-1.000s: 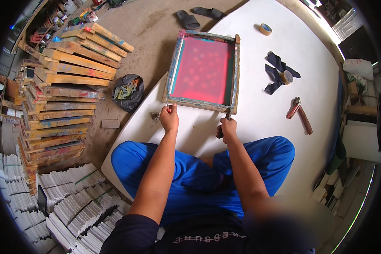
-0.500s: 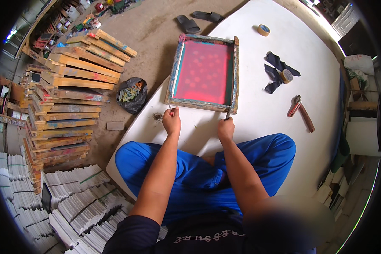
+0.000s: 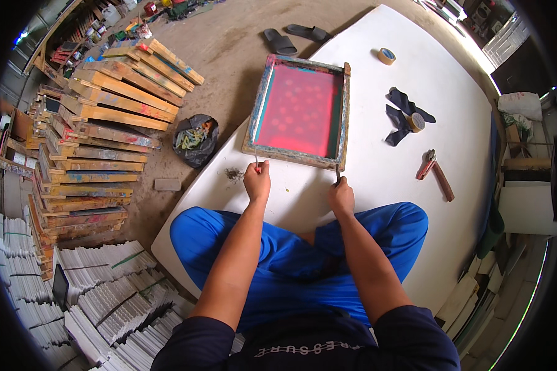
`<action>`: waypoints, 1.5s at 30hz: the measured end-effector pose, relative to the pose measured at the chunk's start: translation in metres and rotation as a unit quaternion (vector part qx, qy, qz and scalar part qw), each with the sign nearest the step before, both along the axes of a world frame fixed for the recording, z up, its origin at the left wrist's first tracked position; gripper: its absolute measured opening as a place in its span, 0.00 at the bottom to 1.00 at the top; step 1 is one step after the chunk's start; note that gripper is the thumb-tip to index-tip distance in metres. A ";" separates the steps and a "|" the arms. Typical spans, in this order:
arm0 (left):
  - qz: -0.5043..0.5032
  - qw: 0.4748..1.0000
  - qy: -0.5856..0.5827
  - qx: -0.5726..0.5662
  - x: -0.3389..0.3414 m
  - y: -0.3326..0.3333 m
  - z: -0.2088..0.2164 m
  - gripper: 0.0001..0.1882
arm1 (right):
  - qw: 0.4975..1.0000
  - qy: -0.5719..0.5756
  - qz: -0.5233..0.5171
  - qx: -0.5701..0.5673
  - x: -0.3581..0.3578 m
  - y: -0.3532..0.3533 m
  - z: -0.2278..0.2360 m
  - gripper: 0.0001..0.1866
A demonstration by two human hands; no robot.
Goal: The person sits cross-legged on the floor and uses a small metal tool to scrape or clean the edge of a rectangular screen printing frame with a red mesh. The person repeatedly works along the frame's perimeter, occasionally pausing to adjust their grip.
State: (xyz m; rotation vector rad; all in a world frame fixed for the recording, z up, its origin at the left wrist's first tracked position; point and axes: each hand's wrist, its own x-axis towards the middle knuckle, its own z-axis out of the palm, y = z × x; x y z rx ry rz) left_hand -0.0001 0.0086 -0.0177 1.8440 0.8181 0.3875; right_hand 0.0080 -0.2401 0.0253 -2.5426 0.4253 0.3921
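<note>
A wooden screen-printing frame (image 3: 249, 149) with pink mesh (image 3: 300, 114) and a teal border lies flat on the white board ahead of me. My left hand (image 3: 257, 182) is closed around a screwdriver (image 3: 257, 162); its thin metal shaft points at the frame's near left corner, and a bit of red shows at the grip. Close to the near right corner, my right hand (image 3: 341, 196) is closed on a narrow dark tool (image 3: 337, 172), its tip at or just short of the wood. Fingers hide the rest of it, so its kind is unclear.
On the white board (image 3: 377, 173) lie tape rolls (image 3: 386, 57), dark cloth strips (image 3: 402, 98), red-handled pliers (image 3: 426, 166) and a wooden handle (image 3: 443, 182). Leftward stand stacked wooden frames (image 3: 99, 166), a black bag (image 3: 195, 145) and bundled white sheets (image 3: 114, 297). Sandals (image 3: 280, 42) lie beyond.
My right hand has come slightly nearer to me and to the right, its tool drawn back a little from the frame. The left hand has shifted slightly; the view has tilted a bit.
</note>
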 end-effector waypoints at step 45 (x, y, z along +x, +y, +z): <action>-0.239 0.953 0.043 0.183 -0.012 -0.013 0.013 0.26 | 0.883 0.254 -0.065 0.390 0.048 -0.032 0.012 0.20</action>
